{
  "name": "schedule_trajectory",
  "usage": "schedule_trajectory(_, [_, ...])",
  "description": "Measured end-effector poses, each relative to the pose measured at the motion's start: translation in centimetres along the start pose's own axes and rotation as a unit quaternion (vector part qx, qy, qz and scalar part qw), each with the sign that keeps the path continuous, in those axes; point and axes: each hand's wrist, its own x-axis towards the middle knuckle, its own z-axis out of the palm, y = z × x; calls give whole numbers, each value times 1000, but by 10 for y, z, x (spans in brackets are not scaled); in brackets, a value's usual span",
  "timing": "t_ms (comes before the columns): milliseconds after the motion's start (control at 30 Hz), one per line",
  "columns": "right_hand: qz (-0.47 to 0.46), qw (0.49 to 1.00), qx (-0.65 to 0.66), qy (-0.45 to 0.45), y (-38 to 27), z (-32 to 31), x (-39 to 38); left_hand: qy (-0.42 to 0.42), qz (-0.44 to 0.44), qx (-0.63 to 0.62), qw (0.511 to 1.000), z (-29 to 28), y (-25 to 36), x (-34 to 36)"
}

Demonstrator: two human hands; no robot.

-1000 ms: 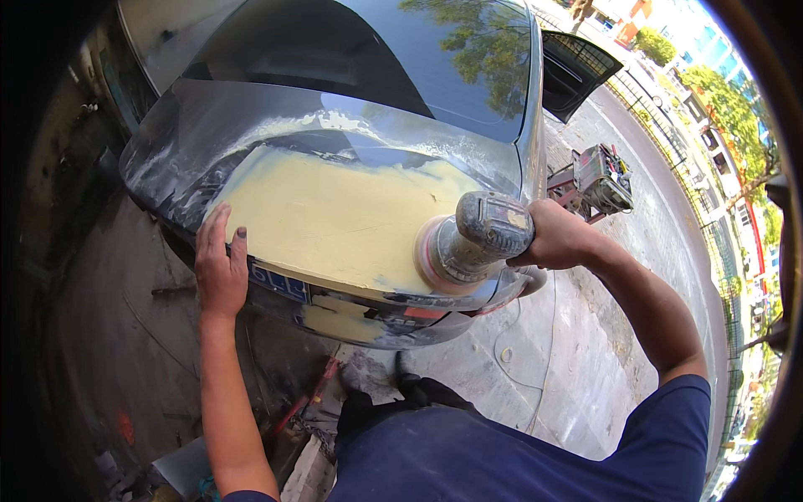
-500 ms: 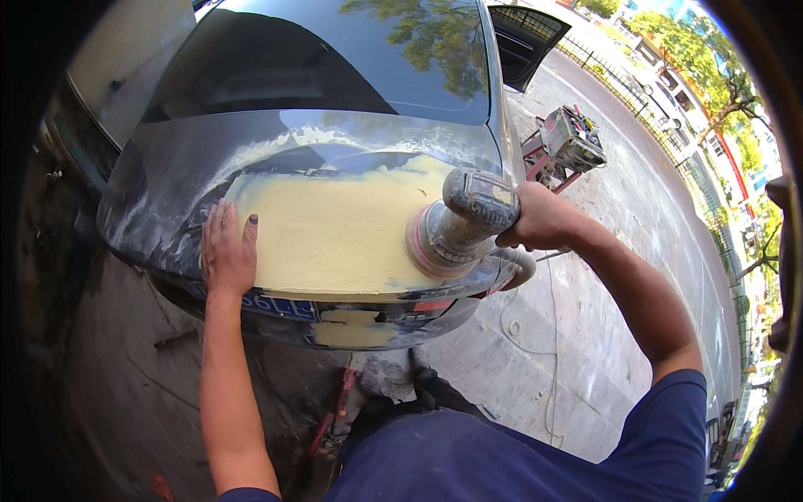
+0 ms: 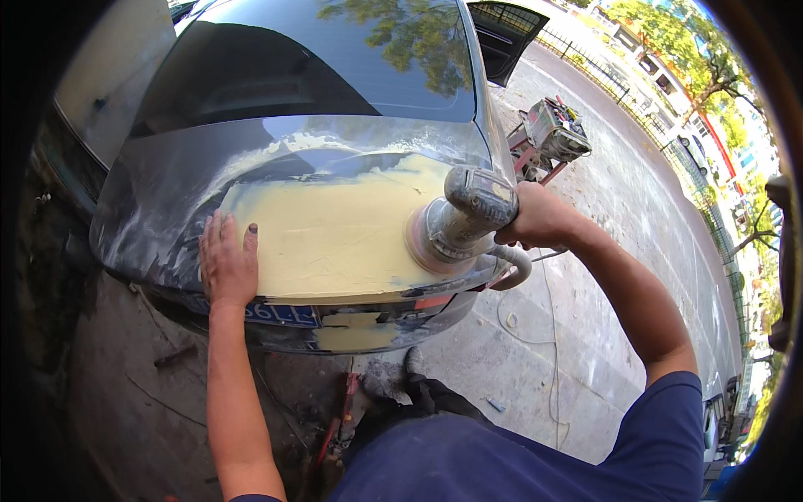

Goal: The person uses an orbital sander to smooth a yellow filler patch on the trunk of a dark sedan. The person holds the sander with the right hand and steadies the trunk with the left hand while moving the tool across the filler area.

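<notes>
My right hand (image 3: 535, 216) grips the handle end of a dusty grey orbital sander (image 3: 468, 213), its round pad against the right part of a broad patch of pale yellow body filler (image 3: 326, 226). That filler covers much of the rear edge of a dark car's trunk lid (image 3: 201, 155). Flat on the lid at the patch's left edge rests my left hand (image 3: 229, 261), fingers stretched out and holding nothing. A ribbed hose (image 3: 517, 266) curves down from the sander. Below the lid, a smaller filler patch (image 3: 355, 336) sits beside the blue licence plate (image 3: 280, 313).
A tool cart (image 3: 554, 134) stands right of the car, near an open car door (image 3: 507, 38). A thin cable (image 3: 556, 368) lies looped on the concrete floor. By my feet is a red-handled tool (image 3: 347, 397). A wall (image 3: 121, 79) rises on the left.
The view has shifted slightly, moving the car and cart a little left in the picture. The sander stays against the right part of the filler; my left hand remains flat on the lid.
</notes>
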Motion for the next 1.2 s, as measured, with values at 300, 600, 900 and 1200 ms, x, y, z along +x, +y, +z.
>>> schedule_trajectory(300, [8, 999, -24, 46, 2, -14, 23, 11, -5, -16, 1000, 0, -2, 1])
schedule_trajectory(600, [-95, 990, -95, 31, 15, 10, 1, 4, -4, -13, 1000, 1, -3, 2])
schedule_trajectory(900, [12, 1000, -6, -4, 16, -10, -3, 0, -8, -11, 1000, 1, -3, 2])
schedule_trajectory(1200, [-38, 995, -85, 22, -5, -13, 33, -13, -17, -15, 1000, -2, -1, 2])
